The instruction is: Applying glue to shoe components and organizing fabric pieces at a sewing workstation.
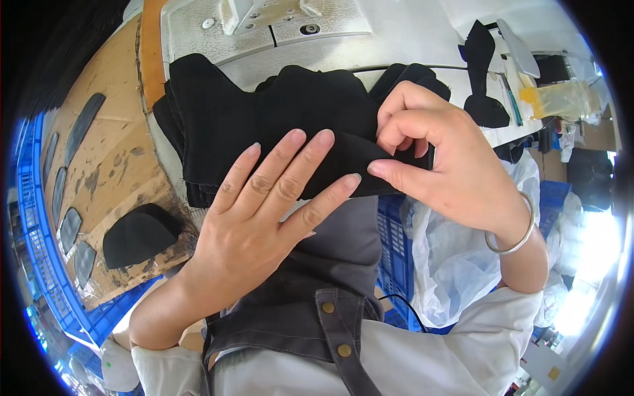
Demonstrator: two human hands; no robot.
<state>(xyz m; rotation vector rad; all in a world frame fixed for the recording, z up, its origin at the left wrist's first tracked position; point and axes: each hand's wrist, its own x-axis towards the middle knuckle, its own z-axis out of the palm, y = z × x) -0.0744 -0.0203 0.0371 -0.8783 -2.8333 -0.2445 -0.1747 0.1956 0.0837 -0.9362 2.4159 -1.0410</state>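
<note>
Pinching the near edge of a black fabric piece [343, 158]: right hand [442, 158], thumb and curled fingers pressed together on the cloth's right corner. Left hand [264, 211] spread flat, grip wide open, fingers resting on top of the same piece, holding nothing. Under both, a stack of black fabric [224, 112] overhanging the front edge of the pale surface [396, 39], just below the grey metal machine plate [264, 26]. Little free room there. Left, well apart, a cardboard sheet [112, 158] carrying one more dark cut piece [139, 234]. Right, beside the wrist, white plastic bag [456, 257] and blue crate [396, 244].
</note>
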